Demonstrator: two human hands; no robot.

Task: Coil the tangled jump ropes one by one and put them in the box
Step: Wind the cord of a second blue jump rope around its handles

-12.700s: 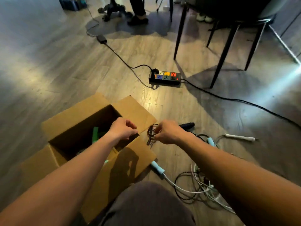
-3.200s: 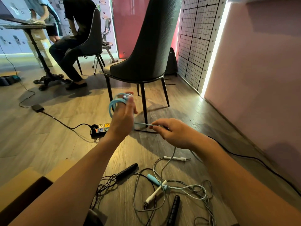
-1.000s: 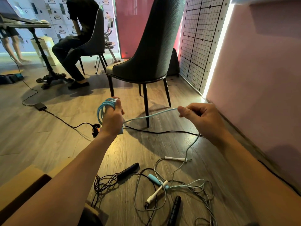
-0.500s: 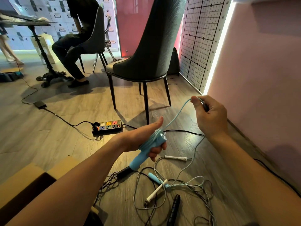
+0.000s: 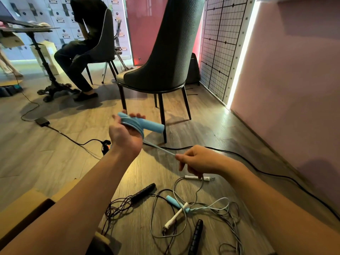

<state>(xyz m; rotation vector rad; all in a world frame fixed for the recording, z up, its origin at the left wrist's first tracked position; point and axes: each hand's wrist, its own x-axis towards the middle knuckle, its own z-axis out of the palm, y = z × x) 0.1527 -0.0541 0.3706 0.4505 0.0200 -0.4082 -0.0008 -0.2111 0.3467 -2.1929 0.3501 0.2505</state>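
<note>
My left hand (image 5: 125, 135) is raised and grips a light blue jump rope handle (image 5: 152, 125) with several loops of blue cord wound around the hand. A taut stretch of blue cord (image 5: 159, 148) runs down to my right hand (image 5: 198, 161), which pinches it. On the floor below lies a tangle of ropes (image 5: 202, 208): a second blue handle (image 5: 173, 201), white handles (image 5: 174, 216) and black handles (image 5: 142, 193). The cardboard box (image 5: 27, 205) shows at the lower left, mostly behind my left arm.
A dark chair (image 5: 165, 61) stands just beyond my hands. A black power cable (image 5: 266, 170) crosses the wooden floor, with a power strip (image 5: 105, 146) partly behind my left wrist. A person sits at a table at the back left. A pink wall bounds the right.
My left hand has turned and risen, so the blue handle now points right instead of down. My right hand has dropped from high right to lower centre, still holding the cord.
</note>
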